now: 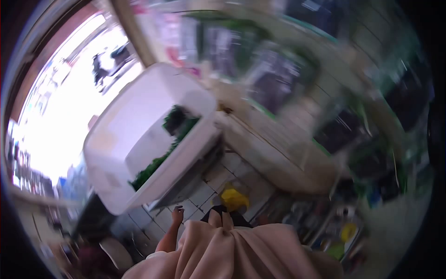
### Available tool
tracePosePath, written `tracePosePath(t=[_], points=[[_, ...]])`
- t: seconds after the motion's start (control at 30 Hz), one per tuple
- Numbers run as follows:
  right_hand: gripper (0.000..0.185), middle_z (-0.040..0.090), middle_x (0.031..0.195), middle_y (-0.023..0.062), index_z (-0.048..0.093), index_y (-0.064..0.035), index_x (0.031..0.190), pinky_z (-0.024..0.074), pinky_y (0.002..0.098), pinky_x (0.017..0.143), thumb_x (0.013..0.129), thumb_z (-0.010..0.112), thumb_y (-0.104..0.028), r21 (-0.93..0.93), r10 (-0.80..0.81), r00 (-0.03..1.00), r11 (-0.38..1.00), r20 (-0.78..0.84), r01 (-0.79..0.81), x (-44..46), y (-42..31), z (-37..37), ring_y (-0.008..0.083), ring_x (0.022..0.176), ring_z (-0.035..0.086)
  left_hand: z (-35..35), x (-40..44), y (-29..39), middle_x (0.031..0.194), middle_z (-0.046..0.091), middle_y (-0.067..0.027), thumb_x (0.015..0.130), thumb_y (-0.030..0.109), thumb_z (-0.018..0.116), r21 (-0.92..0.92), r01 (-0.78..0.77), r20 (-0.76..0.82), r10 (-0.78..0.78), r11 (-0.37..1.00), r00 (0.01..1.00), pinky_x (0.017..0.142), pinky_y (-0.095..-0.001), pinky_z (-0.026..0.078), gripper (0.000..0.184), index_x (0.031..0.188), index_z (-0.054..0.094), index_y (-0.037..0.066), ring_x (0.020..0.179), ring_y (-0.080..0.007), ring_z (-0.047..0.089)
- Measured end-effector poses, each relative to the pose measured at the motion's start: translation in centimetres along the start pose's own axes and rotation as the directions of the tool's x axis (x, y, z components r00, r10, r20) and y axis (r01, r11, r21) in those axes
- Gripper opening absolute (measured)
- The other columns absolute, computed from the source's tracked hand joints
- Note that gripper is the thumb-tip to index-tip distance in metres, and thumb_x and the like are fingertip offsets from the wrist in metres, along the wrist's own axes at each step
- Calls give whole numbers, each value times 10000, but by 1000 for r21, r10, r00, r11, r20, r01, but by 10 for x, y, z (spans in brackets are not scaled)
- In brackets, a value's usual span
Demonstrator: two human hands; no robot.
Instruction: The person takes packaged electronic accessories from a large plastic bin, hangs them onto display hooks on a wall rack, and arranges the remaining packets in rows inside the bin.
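Nearest, at six o'clock, was the wearer's loose, pale pinkish cloth top [232, 251]. The left hand [178, 215], at seven o'clock, hung with its fingers loosely parted and nothing visible in its grasp. What seemed to be the right hand [262, 220] was a small blurred patch at five o'clock; its grip could not be told. A yellow object [234, 200], too smeared to identify, lay at six o'clock near the feet on the tiled floor [190, 207]; an unlooked-for step there could have caused a stumble.

Beyond the left hand, at nine to ten o'clock, stood the white plastic tub [134, 114], with leafy greens [153, 171] along its near side. A knock from a hip or swinging arm might have shifted it and spilled the leaves. Its support was hard to make out, so its steadiness could not be judged.

At four o'clock ran a beige ledge [278, 149], whose corner could have caught an elbow. Farthest, at ten o'clock, a scooter [104, 69] showed in the glare, which might have dazzled the wearer.
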State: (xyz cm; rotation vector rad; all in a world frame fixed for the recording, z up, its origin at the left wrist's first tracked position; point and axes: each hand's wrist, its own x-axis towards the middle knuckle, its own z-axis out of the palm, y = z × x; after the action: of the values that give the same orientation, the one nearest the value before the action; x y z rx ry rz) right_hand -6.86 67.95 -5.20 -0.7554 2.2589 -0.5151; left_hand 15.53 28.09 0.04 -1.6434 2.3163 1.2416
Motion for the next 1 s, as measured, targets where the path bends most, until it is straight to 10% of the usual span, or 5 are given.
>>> tracePosePath(t=[0.17, 0.47, 0.73, 0.8, 1.0], points=[[237, 575, 990, 171, 578, -65, 1015, 451, 398, 760, 802, 512, -146, 44, -432, 898, 902, 82, 430, 130, -117, -100, 324, 906, 558, -32, -73, 35, 878, 637, -131, 832, 61, 513, -487, -28, -173, -65, 873, 983, 714, -291, 486, 191, 1006, 577, 15, 812, -200, 625], [145, 564, 736, 90, 599, -17, 877, 460, 277, 600, 764, 535, 49, 390, -972, 208, 152, -106, 908, 152, -512, -193, 182, 668, 576, -215, -58, 178, 759, 578, -57, 869, 59, 485, -467, -587, -702, 126, 661, 701, 681, -247, 437, 127, 907, 590, -2, 726, -119, 561], [131, 609, 821, 130, 601, -38, 896, 480, 335, 699, 820, 516, -102, 71, -854, 325, 384, 407, 920, 344, -589, -23, 246, 755, 606, -236, 153, 97, 896, 591, -87, 872, 155, 475, -687, -245, -411, -89, 684, 907, 770, -276, 459, 233, 1057, 533, 26, 882, -167, 570], [156, 604, 854, 148, 603, -43, 899, 471, 361, 733, 808, 520, -140, -57, -776, 375, 404, 508, 913, 377, -573, 16, 278, 801, 592, -215, 189, 77, 978, 574, -130, 832, 126, 508, 189, -3, -299, 60, 982, 953, 785, -317, 472, 234, 1047, 529, 36, 952, -236, 548], [231, 579, 984, 153, 607, -53, 934, 466, 423, 795, 807, 493, -208, -333, -523, 518, 409, 677, 849, 426, -543, 89, 317, 957, 550, -171, 260, 41, 1100, 506, -114, 769, 111, 552, 535, -10, -36, 34, 845, 999, 824, -382, 472, 265, 1025, 535, 49, 1029, -264, 495]])
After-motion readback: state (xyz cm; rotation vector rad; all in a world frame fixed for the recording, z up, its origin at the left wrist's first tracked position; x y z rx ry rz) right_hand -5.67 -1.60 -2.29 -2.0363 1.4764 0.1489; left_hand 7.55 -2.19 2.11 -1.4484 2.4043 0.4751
